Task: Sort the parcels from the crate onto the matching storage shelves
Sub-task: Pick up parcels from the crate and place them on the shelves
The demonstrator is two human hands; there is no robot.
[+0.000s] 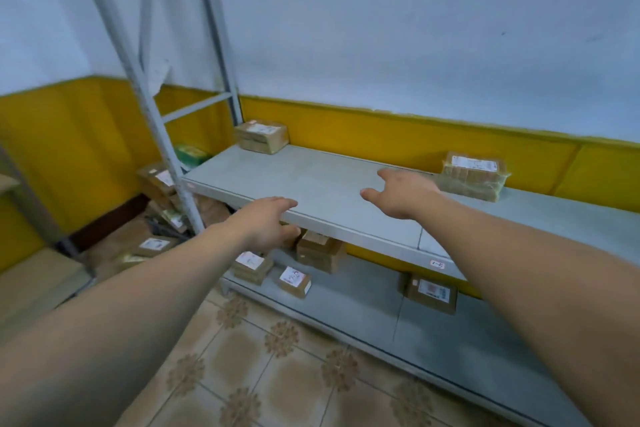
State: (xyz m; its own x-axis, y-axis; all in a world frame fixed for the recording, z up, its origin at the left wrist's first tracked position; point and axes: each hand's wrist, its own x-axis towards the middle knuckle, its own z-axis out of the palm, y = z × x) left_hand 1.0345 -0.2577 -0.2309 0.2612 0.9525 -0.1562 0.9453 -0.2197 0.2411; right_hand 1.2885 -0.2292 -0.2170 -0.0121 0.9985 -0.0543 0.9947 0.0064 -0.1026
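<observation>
The flat grey metal upper shelf (pixel 311 180) looks matt and smooth. At its 11 o'clock end, the brown cardboard box parcel (pixel 261 140) is dull and carries a white paper label (pixel 259 129). At 2 o'clock, the clear-plastic-wrapped tan parcel (pixel 472 175) is glossy and crinkled. The beige patterned floor tiles (pixel 277 374) shine faintly.

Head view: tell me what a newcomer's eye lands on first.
The left hand reaches to the front edge of the grey upper shelf, and the right hand spreads open above its middle, neither holding a parcel. A brown parcel sits at the shelf's back left corner, a clear-wrapped parcel at its right.
</observation>
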